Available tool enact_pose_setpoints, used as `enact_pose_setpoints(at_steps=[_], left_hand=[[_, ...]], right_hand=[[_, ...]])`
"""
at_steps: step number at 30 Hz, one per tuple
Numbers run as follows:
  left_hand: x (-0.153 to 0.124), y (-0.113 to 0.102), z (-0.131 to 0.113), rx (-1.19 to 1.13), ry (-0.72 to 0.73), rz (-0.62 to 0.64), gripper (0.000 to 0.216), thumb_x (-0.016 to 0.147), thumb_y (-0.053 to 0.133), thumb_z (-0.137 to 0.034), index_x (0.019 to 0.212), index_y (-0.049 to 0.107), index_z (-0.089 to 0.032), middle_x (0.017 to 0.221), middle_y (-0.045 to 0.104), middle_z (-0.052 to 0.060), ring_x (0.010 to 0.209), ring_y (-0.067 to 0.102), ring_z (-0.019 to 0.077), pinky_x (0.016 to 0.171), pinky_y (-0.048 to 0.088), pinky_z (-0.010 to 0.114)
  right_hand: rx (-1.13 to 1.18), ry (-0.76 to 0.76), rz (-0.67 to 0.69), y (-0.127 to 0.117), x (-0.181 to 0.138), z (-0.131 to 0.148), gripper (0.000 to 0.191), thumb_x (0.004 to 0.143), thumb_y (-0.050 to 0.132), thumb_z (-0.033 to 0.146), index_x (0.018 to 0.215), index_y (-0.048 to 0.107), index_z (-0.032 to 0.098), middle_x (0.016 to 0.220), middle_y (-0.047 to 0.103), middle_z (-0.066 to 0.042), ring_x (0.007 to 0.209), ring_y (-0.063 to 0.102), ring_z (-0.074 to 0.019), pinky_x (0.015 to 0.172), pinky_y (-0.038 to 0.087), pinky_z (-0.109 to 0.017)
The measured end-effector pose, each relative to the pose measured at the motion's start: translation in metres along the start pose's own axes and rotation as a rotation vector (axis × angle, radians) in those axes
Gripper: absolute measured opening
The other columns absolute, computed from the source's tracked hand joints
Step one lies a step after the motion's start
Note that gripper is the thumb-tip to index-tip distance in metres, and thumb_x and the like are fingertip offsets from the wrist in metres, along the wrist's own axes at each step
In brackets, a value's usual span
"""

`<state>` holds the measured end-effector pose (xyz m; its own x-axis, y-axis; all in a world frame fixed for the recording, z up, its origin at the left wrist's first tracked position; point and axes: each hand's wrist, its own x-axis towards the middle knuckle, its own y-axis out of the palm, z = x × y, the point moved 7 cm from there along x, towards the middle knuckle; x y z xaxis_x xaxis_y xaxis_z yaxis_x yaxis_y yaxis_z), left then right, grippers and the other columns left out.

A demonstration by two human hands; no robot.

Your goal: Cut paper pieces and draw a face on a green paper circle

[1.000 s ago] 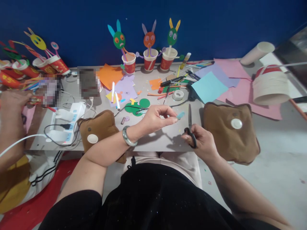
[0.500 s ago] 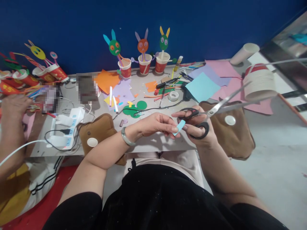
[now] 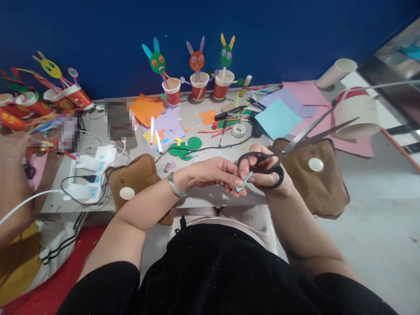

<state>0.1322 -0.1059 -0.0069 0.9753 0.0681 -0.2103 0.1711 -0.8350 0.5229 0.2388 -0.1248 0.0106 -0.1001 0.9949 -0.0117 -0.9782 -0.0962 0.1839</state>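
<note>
Pinching, in the head view, a small blue paper strip [image 3: 245, 183] between thumb and fingers of the left hand [image 3: 218, 173], nearer the body than the tape roll [image 3: 242, 131] and raised over the table [image 3: 203, 200]. Bringing the strip's free tip close to the right fingertips; cannot tell whether touching or only just beside. Gripping the black-handled scissors [image 3: 288, 148] in the right hand [image 3: 286, 183] as well, to the near right of the tape roll, with handle loops around the fingers and with blades parted, pointing away over the brown pouch [image 3: 311, 188]. Judging by the bend in the strip and the scissors held aside, probably shaping or turning the piece by hand rather than cutting. Calling next, most likely, for a light, steady pinch with both sets of fingertips, and for pointing the blades away from the left hand. Having a light-blue sheet [image 3: 278, 119] to the right of the tape roll, green paper circles [image 3: 194, 142] to its left, and red-and-white cups with paper figures [image 3: 199, 92] beyond it. Sharing the table with a co-worker's hand [image 3: 13, 146], blurred, far left of the tape roll.
</note>
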Motion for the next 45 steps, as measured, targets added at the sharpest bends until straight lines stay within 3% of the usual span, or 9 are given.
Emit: enact_pose_setpoints(at_steps=[3, 10, 16, 25, 29, 36, 45], left_hand=[[0.000, -0.008, -0.006, 0.070, 0.055, -0.055, 0.051, 0.063, 0.104, -0.056, 0.082, 0.080, -0.016, 0.082, 0.081, 0.005, 0.073, 0.073, 0.0123, 0.075, 0.057, 0.028], [-0.006, -0.033, -0.031, 0.344, 0.382, -0.440, 0.047, 0.071, 0.097, -0.058, 0.081, 0.079, -0.016, 0.077, 0.074, 0.002, 0.074, 0.064, 0.0117, 0.073, 0.051, 0.028], [-0.009, -0.034, -0.033, 0.572, 0.467, -0.564, 0.043, 0.076, 0.091, -0.058, 0.081, 0.078, -0.018, 0.080, 0.077, 0.004, 0.075, 0.065, 0.0137, 0.071, 0.050, 0.029], [-0.014, -0.033, -0.035, 0.603, 0.452, -0.623, 0.043, 0.078, 0.090, -0.058, 0.073, 0.074, -0.018, 0.073, 0.074, 0.002, 0.069, 0.061, 0.0124, 0.067, 0.047, 0.029], [-0.016, -0.032, -0.036, 0.413, 0.410, -0.587, 0.051, 0.068, 0.097, -0.063, 0.072, 0.073, -0.018, 0.069, 0.070, 0.001, 0.066, 0.058, 0.0111, 0.064, 0.046, 0.028], [-0.018, -0.028, -0.041, 0.159, 0.481, -0.572, 0.052, 0.066, 0.100, -0.062, 0.071, 0.071, -0.019, 0.067, 0.069, -0.001, 0.067, 0.061, 0.0112, 0.070, 0.052, 0.029], [-0.018, -0.037, -0.034, 0.145, 0.511, -0.648, 0.050, 0.064, 0.102, -0.056, 0.069, 0.070, -0.018, 0.068, 0.064, -0.003, 0.068, 0.056, 0.0096, 0.068, 0.048, 0.028]], right_hand=[[-0.015, -0.030, -0.058, -0.005, -0.002, 0.007, 0.069, 0.053, 0.106, 0.056, 0.078, 0.048, 0.028, 0.061, 0.066, 0.005, 0.047, 0.061, -0.0161, 0.046, 0.054, -0.032], [-0.141, -0.032, -0.346, -0.035, -0.007, 0.009, 0.066, 0.046, 0.110, 0.047, 0.080, 0.058, 0.026, 0.075, 0.072, 0.003, 0.062, 0.064, -0.0132, 0.058, 0.055, -0.028], [-0.190, -0.070, -0.405, -0.039, -0.006, 0.006, 0.063, 0.049, 0.109, 0.045, 0.078, 0.057, 0.025, 0.073, 0.070, 0.004, 0.059, 0.058, -0.0109, 0.052, 0.047, -0.026], [-0.185, -0.097, -0.430, -0.037, -0.005, 0.005, 0.061, 0.050, 0.109, 0.041, 0.080, 0.058, 0.024, 0.073, 0.068, 0.005, 0.062, 0.060, -0.0114, 0.054, 0.047, -0.025], [-0.241, -0.143, -0.441, -0.035, -0.010, 0.008, 0.060, 0.061, 0.105, 0.057, 0.087, 0.061, 0.024, 0.077, 0.070, 0.002, 0.065, 0.062, -0.0130, 0.057, 0.048, -0.027], [-0.314, -0.113, -0.230, -0.014, -0.020, -0.014, 0.068, 0.071, 0.090, 0.081, 0.096, 0.063, 0.024, 0.087, 0.077, -0.005, 0.066, 0.065, -0.0168, 0.058, 0.051, -0.031], [-0.414, -0.025, -0.229, -0.003, -0.026, -0.033, 0.071, 0.071, 0.082, 0.090, 0.078, 0.062, 0.023, 0.068, 0.070, -0.003, 0.061, 0.060, -0.0165, 0.059, 0.045, -0.030]])
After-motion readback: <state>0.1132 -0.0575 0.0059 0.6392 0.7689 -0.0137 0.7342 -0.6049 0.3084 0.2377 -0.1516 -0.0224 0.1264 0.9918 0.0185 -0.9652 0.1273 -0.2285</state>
